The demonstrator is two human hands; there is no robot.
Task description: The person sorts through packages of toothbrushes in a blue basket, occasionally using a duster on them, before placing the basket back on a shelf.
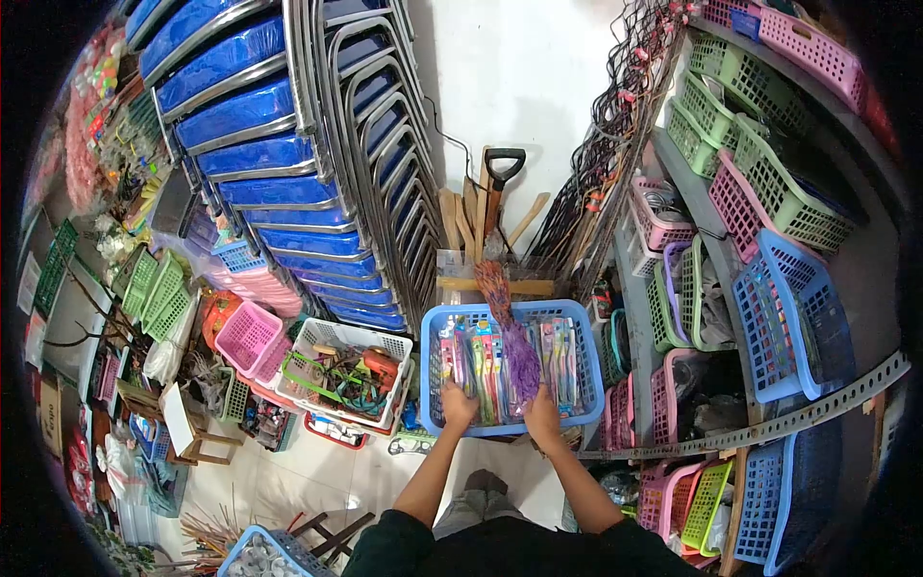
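Your dark shirt (pixel 519 556), left hand (pixel 461 405) and right hand (pixel 542 416) at the near edge of your blue basket (pixel 429 375), toothbrush packs (pixel 561 354) and purple string (pixel 520 358) just past them, can't tell how open or what they hold.

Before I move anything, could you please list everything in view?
Central basket: one, blue, centre
Toothbrush packs: several, multicoloured, inside it
Cord bundle: one, purple and reddish, over its far rim
Stacked chairs: many, blue, upper left
White basket: one, white, left
Shelf baskets: many, mixed colours, right
Handled tool: one, black grip, far wall
Hanging strands: many, dark, upper right
Other clutter: uncounted, mixed, left
Left hand: one, bare, basket's near side
Right hand: one, bare, likewise
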